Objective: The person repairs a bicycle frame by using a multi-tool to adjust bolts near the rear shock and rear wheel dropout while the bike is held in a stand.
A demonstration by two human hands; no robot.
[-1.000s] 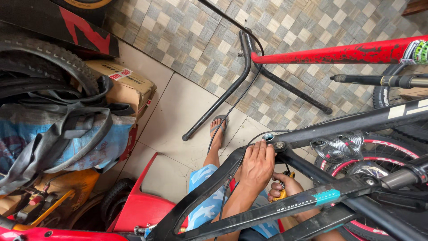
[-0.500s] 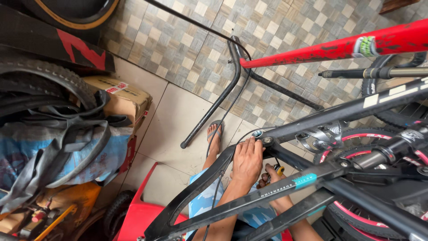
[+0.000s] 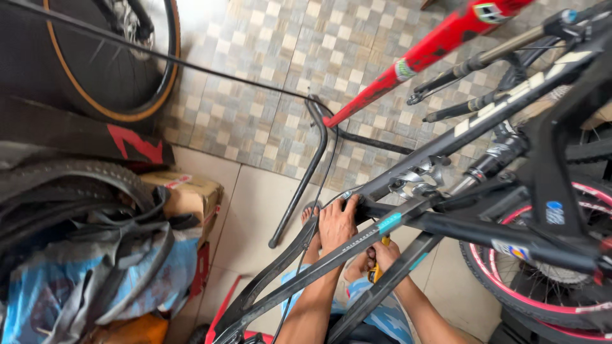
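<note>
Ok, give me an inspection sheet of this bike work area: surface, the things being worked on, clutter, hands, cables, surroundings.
Surface: pale tiled floor, with mosaic-patterned tiles further off.
Job's things: black bicycle frame with a teal band, lying across the view; yellow-handled tool, mostly hidden behind the frame.
Clutter: brown cardboard box, black rubber tyres and blue plastic sheeting piled at one side.
Hands: left hand rests on the frame where its tubes join; right hand has its grip around the tool.
Cables: thin black cable running across the floor view.
Surroundings: red bicycle tube, tan-walled wheel, pink-rimmed wheel, black metal stand.
</note>
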